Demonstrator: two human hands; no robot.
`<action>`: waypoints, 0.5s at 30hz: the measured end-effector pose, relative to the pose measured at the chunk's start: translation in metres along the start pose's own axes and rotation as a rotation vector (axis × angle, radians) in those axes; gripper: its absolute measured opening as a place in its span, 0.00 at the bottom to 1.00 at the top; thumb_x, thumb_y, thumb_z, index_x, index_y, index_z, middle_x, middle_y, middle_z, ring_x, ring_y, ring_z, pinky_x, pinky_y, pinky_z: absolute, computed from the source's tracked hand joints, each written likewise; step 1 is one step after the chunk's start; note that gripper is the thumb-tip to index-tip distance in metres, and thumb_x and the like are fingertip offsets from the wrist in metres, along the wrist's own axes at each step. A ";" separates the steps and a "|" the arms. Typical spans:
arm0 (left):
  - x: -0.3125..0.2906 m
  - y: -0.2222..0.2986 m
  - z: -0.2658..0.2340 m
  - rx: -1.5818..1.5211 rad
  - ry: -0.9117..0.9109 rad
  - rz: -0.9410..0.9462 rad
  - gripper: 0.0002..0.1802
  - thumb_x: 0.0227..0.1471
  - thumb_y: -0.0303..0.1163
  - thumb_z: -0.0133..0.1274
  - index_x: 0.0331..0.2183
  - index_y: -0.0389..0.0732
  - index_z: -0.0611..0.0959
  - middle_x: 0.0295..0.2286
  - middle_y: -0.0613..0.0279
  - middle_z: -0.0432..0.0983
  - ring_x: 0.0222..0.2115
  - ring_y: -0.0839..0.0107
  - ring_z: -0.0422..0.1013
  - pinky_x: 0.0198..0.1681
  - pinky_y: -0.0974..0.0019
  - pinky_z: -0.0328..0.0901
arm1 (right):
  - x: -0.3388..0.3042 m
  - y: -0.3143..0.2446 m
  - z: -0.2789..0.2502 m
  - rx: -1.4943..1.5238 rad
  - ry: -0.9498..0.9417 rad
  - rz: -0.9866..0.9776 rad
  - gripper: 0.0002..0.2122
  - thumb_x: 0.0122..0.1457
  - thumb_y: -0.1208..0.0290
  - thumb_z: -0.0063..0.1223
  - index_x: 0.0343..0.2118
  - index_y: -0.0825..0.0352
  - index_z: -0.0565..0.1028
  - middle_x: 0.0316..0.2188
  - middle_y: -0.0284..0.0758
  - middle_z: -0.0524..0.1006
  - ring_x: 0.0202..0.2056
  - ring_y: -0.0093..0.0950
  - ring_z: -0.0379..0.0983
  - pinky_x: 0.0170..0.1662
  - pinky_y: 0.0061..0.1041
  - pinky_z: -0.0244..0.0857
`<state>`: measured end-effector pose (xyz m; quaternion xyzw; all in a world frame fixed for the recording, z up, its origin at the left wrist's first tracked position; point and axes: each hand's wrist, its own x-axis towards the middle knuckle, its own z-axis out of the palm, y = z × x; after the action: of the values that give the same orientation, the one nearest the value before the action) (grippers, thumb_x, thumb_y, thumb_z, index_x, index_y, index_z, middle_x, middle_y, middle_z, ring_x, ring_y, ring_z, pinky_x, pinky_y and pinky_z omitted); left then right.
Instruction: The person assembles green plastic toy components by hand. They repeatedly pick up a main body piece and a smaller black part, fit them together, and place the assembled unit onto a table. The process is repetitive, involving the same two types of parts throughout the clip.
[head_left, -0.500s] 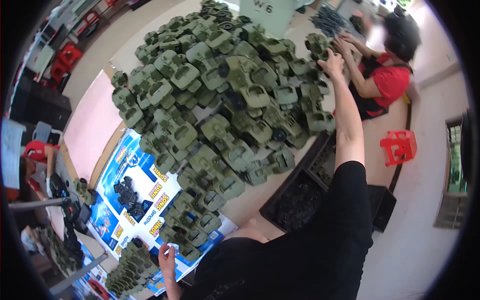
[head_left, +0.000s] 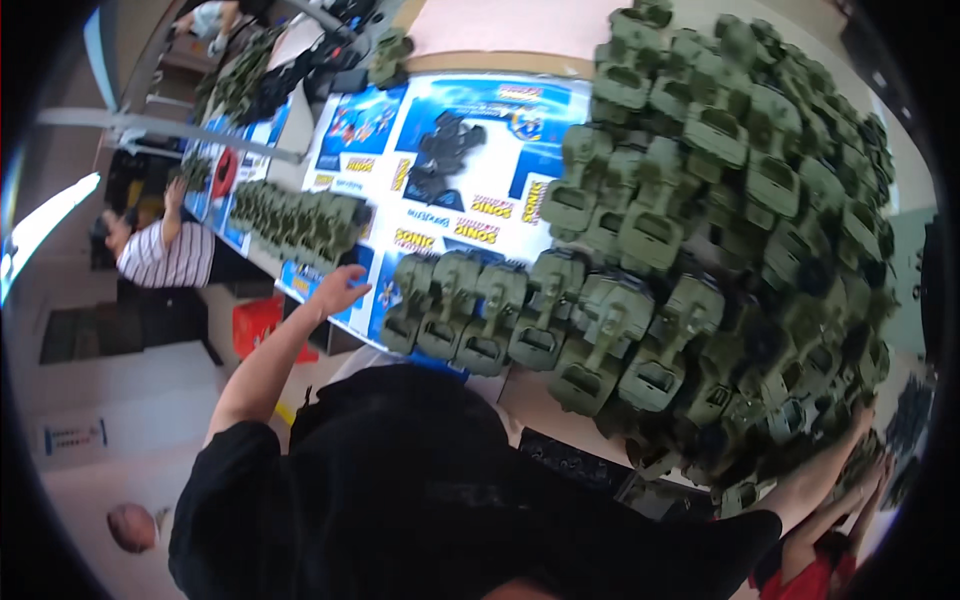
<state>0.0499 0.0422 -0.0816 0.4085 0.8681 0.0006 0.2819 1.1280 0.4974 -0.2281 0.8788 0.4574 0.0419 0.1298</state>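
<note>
Olive-green plastic toy vehicle bodies crowd the right side of the table in overlapping rows. My left hand hovers at the table's near edge, between a tight row of similar green pieces and the front row of bodies. Its fingers are stretched out with nothing in them. My right arm reaches far right along the pile, and my right hand is at its edge, beside a co-worker's hands. Its fingers are too blurred and hidden to show whether they hold anything.
Blue-and-white printed sheets cover part of the table, with black plastic parts on them. Dark trays stand below the near edge. A red stool is at left. A co-worker in stripes sits beyond it; another in red is at lower right.
The view has swung left, bringing the printed sheets to the middle. My right hand, earlier on a green vehicle body, is now at the right rim. My left hand's fingers have stretched out.
</note>
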 end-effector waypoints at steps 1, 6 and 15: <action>0.002 -0.005 -0.001 0.007 0.000 -0.021 0.26 0.46 0.44 0.58 0.42 0.36 0.77 0.39 0.47 0.74 0.35 0.56 0.74 0.41 0.61 0.68 | 0.002 0.007 -0.001 -0.004 0.004 0.004 0.27 0.51 0.56 0.48 0.56 0.56 0.66 0.48 0.41 0.73 0.51 0.37 0.67 0.52 0.32 0.61; 0.009 -0.041 0.003 0.153 0.123 -0.102 0.24 0.46 0.41 0.58 0.43 0.36 0.76 0.38 0.50 0.75 0.36 0.60 0.73 0.40 0.61 0.68 | 0.015 0.017 -0.016 0.021 0.011 -0.032 0.25 0.52 0.57 0.48 0.54 0.58 0.67 0.49 0.41 0.73 0.51 0.37 0.68 0.52 0.31 0.61; 0.124 -0.078 -0.003 0.217 0.531 -0.244 0.41 0.39 0.57 0.58 0.48 0.36 0.71 0.44 0.45 0.71 0.48 0.49 0.64 0.51 0.48 0.57 | -0.090 0.064 -0.091 0.526 0.178 -0.138 0.23 0.54 0.57 0.48 0.52 0.61 0.70 0.49 0.40 0.72 0.50 0.36 0.68 0.52 0.31 0.61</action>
<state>-0.0697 0.0794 -0.1572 0.3145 0.9491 -0.0191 -0.0021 1.1087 0.4064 -0.1191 0.8420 0.5207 -0.0104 -0.1409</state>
